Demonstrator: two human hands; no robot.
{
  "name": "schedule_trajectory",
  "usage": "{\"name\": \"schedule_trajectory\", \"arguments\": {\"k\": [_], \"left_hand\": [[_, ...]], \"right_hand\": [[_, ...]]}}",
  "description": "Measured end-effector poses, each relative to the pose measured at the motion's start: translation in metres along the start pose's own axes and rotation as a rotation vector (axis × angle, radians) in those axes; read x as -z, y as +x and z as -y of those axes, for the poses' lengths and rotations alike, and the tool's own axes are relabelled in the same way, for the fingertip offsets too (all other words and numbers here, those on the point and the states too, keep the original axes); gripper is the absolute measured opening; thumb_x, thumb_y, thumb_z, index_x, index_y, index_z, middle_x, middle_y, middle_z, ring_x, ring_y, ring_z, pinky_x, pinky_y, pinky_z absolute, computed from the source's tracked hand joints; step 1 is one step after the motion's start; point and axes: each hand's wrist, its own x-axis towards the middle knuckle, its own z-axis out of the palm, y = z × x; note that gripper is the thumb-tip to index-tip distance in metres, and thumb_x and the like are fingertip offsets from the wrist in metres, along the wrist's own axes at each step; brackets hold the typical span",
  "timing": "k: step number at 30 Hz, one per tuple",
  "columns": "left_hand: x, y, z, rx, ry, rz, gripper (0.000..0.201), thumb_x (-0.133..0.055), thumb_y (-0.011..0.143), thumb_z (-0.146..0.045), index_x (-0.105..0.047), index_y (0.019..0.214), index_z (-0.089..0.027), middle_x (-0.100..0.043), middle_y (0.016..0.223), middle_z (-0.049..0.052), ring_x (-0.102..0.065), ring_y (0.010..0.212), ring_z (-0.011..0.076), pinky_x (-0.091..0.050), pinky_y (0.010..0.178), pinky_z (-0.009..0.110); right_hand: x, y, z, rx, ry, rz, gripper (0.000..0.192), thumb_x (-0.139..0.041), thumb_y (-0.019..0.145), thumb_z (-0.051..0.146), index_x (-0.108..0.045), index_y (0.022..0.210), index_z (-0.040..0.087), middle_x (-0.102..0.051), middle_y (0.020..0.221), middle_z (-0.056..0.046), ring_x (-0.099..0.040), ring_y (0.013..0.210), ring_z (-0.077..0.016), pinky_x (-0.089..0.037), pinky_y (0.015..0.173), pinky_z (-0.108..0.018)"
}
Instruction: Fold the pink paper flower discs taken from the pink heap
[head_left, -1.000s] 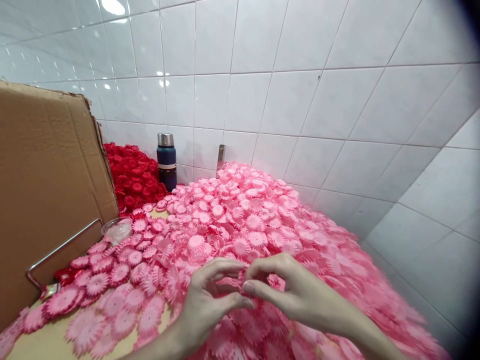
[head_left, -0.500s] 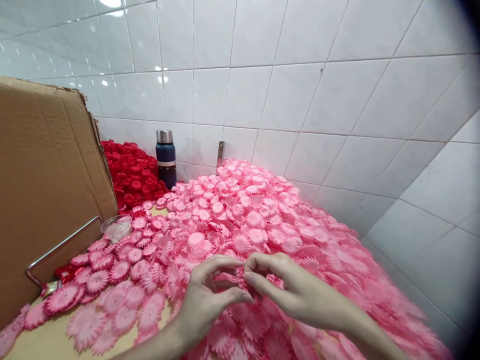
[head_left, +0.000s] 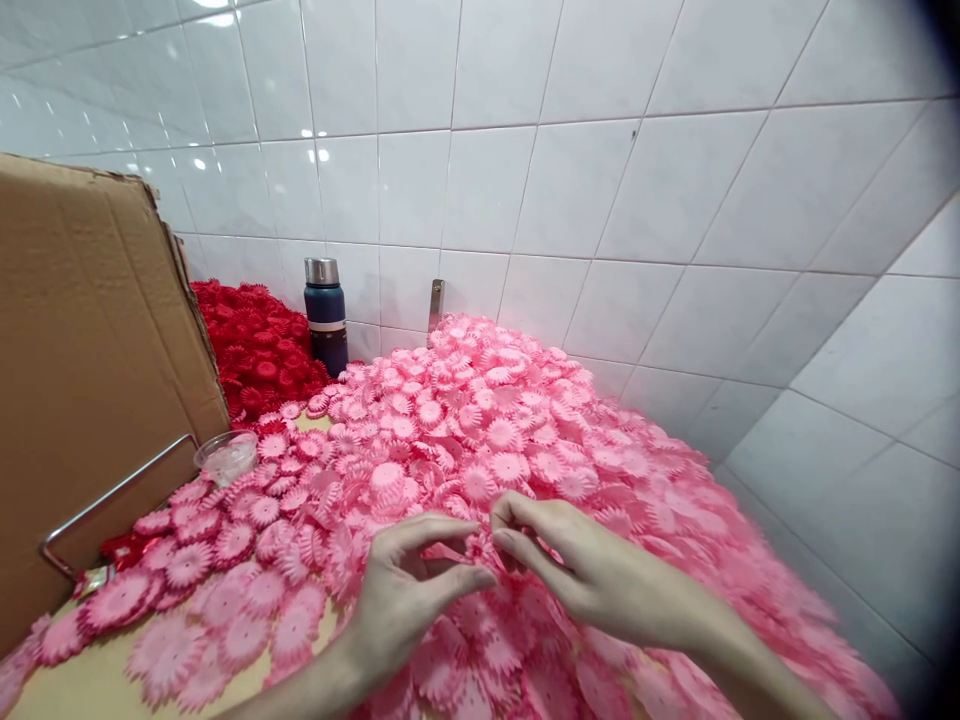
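Since the earlier frame, both hands have been lowered slightly onto the pink flower pile point(head_left: 525, 440). A pink flower piece point(head_left: 480, 548) is pinched between the left hand point(head_left: 409, 590) and right hand point(head_left: 592, 570), right of the flask point(head_left: 325, 315). Its petals are best separated gently.

Cardboard sheet point(head_left: 90, 380) left, tiled wall point(head_left: 600, 180) behind

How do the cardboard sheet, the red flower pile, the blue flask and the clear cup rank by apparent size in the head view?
1. cardboard sheet, though nearness to the camera enlarges it
2. red flower pile
3. blue flask
4. clear cup; close to the flask, so unsure
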Motion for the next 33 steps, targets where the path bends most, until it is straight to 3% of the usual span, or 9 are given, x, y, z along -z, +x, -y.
{"name": "schedule_trajectory", "arguments": {"k": [7, 13, 22, 33], "left_hand": [[0.0, 0.0, 0.001, 0.002, 0.015, -0.043, 0.024, -0.083, 0.065, -0.012, -0.078, 0.086, -0.022, -0.075, 0.089, 0.002, -0.07, 0.075, 0.0147, -0.059, 0.068, 0.021], [0.0, 0.0, 0.002, -0.017, -0.047, -0.002, 0.026, -0.083, 0.065, -0.009, -0.078, 0.086, -0.023, -0.075, 0.087, 0.002, -0.071, 0.076, 0.0146, -0.06, 0.069, 0.021], [0.0, 0.001, 0.005, -0.016, -0.048, -0.025, 0.025, -0.084, 0.063, -0.009, -0.078, 0.084, -0.021, -0.074, 0.086, 0.002, -0.07, 0.075, 0.0149, -0.06, 0.068, 0.021], [0.002, 0.001, 0.002, -0.063, 0.1, -0.01, 0.019, -0.08, 0.07, -0.015, -0.078, 0.088, -0.021, -0.074, 0.092, 0.004, -0.069, 0.084, 0.0163, -0.059, 0.073, 0.021]], "right_hand": [[0.0, 0.008, 0.008, -0.043, 0.144, -0.062, 0.035, -0.037, 0.1, 0.041, -0.057, 0.082, 0.019, -0.059, 0.077, 0.0, -0.053, 0.07, -0.0132, -0.042, 0.064, -0.027], [-0.006, 0.01, 0.008, -0.025, 0.262, -0.046, 0.026, -0.054, 0.093, 0.036, -0.065, 0.08, 0.017, -0.065, 0.075, -0.001, -0.056, 0.068, -0.0131, -0.042, 0.062, -0.025], [-0.007, 0.012, 0.005, -0.045, 0.362, -0.01, 0.019, -0.054, 0.09, 0.027, -0.066, 0.08, 0.017, -0.066, 0.076, -0.002, -0.057, 0.069, -0.0134, -0.043, 0.062, -0.024], [-0.012, 0.014, 0.001, 0.025, 0.052, -0.158, 0.015, -0.051, 0.082, 0.013, -0.058, 0.069, 0.017, -0.06, 0.064, 0.001, -0.053, 0.059, -0.0113, -0.041, 0.057, -0.024]]}}
